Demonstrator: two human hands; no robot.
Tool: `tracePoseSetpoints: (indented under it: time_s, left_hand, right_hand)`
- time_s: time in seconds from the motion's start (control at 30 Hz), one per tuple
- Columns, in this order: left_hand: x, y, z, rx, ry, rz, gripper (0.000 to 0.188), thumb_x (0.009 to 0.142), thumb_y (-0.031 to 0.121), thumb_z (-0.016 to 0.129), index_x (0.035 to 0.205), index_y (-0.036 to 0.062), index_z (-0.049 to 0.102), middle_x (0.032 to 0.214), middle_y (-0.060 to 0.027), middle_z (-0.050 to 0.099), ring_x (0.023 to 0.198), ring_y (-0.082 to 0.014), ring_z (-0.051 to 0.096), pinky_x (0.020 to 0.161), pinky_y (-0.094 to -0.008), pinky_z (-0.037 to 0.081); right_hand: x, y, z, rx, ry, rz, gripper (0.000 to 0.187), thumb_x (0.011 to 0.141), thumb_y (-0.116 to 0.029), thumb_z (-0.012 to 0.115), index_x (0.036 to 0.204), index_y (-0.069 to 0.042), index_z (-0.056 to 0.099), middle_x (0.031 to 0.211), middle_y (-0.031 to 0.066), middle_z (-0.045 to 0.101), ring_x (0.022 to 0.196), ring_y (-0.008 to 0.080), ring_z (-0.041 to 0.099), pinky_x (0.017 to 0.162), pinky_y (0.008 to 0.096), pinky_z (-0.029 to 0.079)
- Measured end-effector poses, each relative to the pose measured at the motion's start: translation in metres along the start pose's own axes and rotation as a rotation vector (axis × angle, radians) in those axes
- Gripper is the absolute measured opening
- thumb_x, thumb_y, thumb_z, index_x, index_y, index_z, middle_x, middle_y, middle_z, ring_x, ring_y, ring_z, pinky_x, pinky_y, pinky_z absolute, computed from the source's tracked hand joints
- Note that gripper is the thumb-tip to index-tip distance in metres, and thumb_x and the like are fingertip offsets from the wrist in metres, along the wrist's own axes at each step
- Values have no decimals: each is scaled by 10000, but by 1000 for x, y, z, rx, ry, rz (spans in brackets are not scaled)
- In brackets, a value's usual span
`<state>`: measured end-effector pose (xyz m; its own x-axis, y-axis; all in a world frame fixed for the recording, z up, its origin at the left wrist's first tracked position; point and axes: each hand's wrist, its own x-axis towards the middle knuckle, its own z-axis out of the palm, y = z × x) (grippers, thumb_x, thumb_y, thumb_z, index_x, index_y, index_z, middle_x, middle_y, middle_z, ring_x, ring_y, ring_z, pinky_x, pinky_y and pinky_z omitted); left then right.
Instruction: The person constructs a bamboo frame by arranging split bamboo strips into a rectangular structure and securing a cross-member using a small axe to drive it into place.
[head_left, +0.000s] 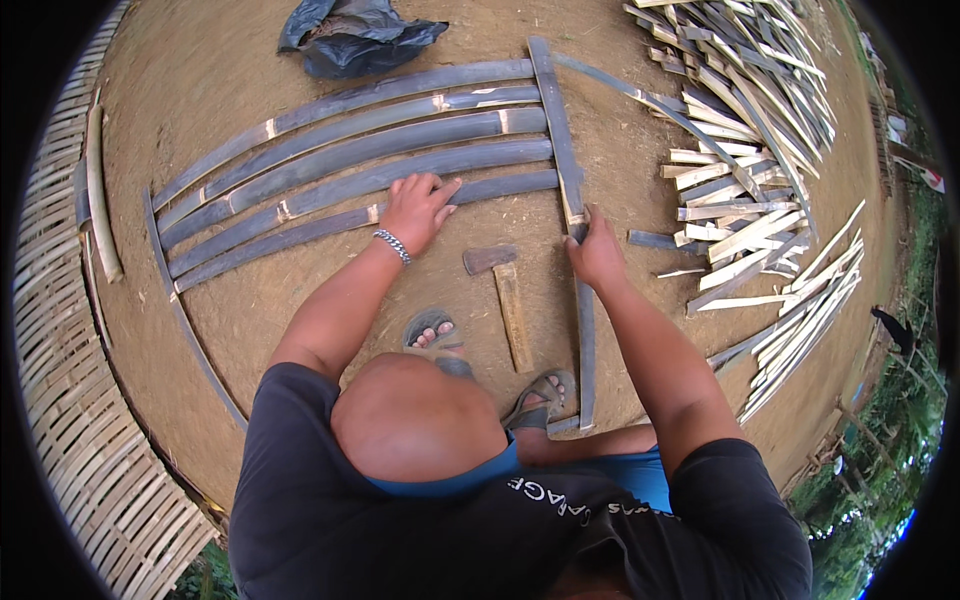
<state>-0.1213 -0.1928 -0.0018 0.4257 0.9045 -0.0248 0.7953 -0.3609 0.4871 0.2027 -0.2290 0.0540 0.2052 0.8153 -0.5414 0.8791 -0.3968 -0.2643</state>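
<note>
Several dark grey bamboo slats [370,146] lie side by side on the dirt, bowed in the fisheye picture. Their right ends meet a long bamboo crosspiece [556,110], and their left ends reach a thinner strip [185,318]. My left hand [416,214], a chain bracelet at its wrist, has its fingers and thumb closed on the nearest slat [505,187]. Around the crosspiece, just below that slat's end, my right hand [598,250] is closed. Between my forearms, a hatchet [511,310] with a wooden handle lies on the ground, its rusty head toward the slats.
Split bamboo pieces [735,190] form a large heap at the right, with pale strips [805,335] nearer me. A crumpled black plastic bag [362,40] lies at the far side. Woven bamboo fencing [75,400] runs along the left beside a bamboo pole [101,200]. My sandalled feet [540,398] are close to the hatchet.
</note>
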Motion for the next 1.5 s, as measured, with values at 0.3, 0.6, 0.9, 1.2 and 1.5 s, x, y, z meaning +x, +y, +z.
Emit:
tracePoseSetpoints:
  time_s: [0.3,0.6,0.9,1.2,1.5]
  left_hand:
    - [-2,-3,0,-11,31,11,460,883,229,763,1329,155,678,1085,-90,592,1038,-287,548,936,-437,399]
    - [-10,-9,-5,5,42,2,443,885,229,759,1317,156,690,1093,-95,600,1044,-287,552,922,-441,399]
    - [-8,-8,-4,37,54,14,462,880,216,764,1327,137,680,1091,-97,592,1027,-287,549,914,-436,400]
    - [-9,-10,-2,32,87,32,478,867,197,773,1331,140,676,1078,-97,590,1024,-288,553,896,-437,399]
    - [-10,-12,-1,50,60,13,485,861,198,774,1332,142,671,1102,-96,595,1046,-286,553,911,-439,398]
  right_hand:
    - [50,-24,18,245,167,34,786,864,-303,783,1517,-35,437,1417,260,546,1300,396,553,1104,440,446]
    - [65,-17,35,515,221,97,616,831,-216,811,1403,-82,623,1296,219,647,1210,372,629,1077,419,468]
    - [71,-19,39,641,226,158,585,854,-218,801,1402,-102,631,1249,207,707,1132,308,695,1010,370,505]
    - [67,-32,32,623,273,173,571,857,-212,803,1386,-70,638,1222,183,731,1121,295,707,998,357,506]
    - [63,-36,31,543,279,178,556,873,-225,781,1392,-86,637,1208,203,726,1123,330,700,997,376,506]
